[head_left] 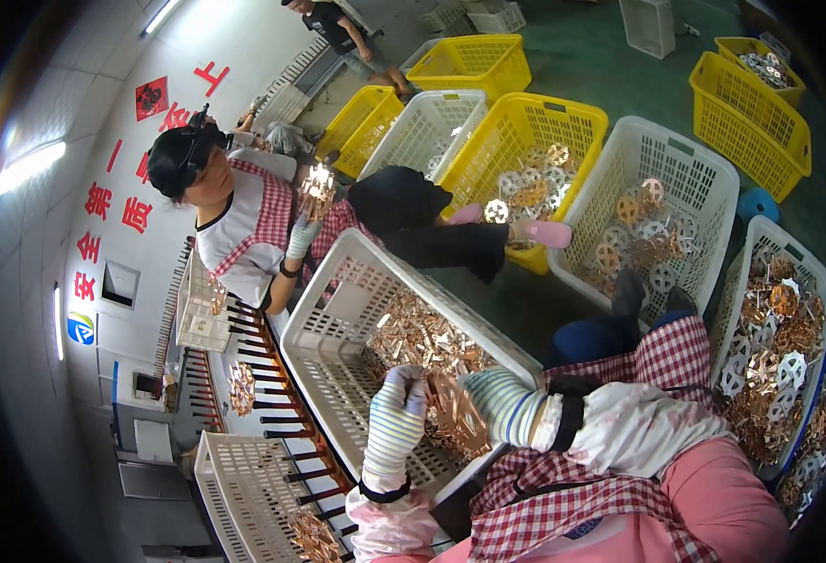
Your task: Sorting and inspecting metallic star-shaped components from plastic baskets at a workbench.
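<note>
Both my hands wear white gloves with coloured stripes and work over a white plastic basket (526, 361). My right hand (502, 405) is closed around a bundle of copper-coloured stamped metal plates (457, 418), which hides its fingertips. Close against the left side of that bundle is my left hand (398, 410). Its fingers are bent together, and what they pinch, if anything, cannot be made out. Loose copper-coloured metal pieces (418, 336) cover the basket's bottom beyond my hands.
Left of the basket runs a rack with dark pegs (312, 474). A co-worker (244, 202) sits across, holding shiny metal pieces (318, 183). White and yellow baskets (610, 220) (577, 117) with cut-out metal discs stand ahead and right. Another filled basket (812, 258) is at my right.
</note>
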Available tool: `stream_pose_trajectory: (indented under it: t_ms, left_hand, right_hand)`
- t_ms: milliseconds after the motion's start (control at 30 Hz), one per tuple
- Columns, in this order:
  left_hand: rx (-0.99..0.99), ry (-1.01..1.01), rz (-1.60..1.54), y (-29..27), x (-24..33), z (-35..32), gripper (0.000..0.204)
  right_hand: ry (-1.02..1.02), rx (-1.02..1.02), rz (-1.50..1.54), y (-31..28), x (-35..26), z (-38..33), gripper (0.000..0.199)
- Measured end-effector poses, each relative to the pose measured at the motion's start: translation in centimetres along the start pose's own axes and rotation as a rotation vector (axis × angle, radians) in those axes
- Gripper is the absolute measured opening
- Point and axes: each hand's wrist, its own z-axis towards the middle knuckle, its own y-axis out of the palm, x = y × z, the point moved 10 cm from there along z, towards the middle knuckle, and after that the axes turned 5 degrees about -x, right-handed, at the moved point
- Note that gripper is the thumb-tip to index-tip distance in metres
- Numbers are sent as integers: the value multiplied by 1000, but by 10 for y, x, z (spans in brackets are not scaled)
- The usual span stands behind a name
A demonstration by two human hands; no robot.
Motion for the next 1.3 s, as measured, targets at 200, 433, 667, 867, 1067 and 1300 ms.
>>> stream_pose_trajectory:
  t_ms: [200,433,667,867,1067,1300]
  left_hand:
    - [-50,-155,-211,4,-17,-4,12]
    - [178,-56,-356,-9,-11,-2,11]
    - [-34,74,190,-25,-7,-3,12]
    - [-115,-140,-195,19,-8,-1,27]
    - [131,391,401,8,46,-6,11]
    - [134,-121,-435,7,-1,-3,9]
  right_hand:
    - [-110,-109,263,-7,-5,-1,10]
    - [96,156,-32,-16,1,-2,18]
    - [-77,-32,-61,-19,-14,-3,14]
    - [-4,-25,-181,-17,-6,-5,11]
    - [-202,28,83,-17,-10,-6,16]
    - [-101,-68,-102,-25,-24,-6,21]
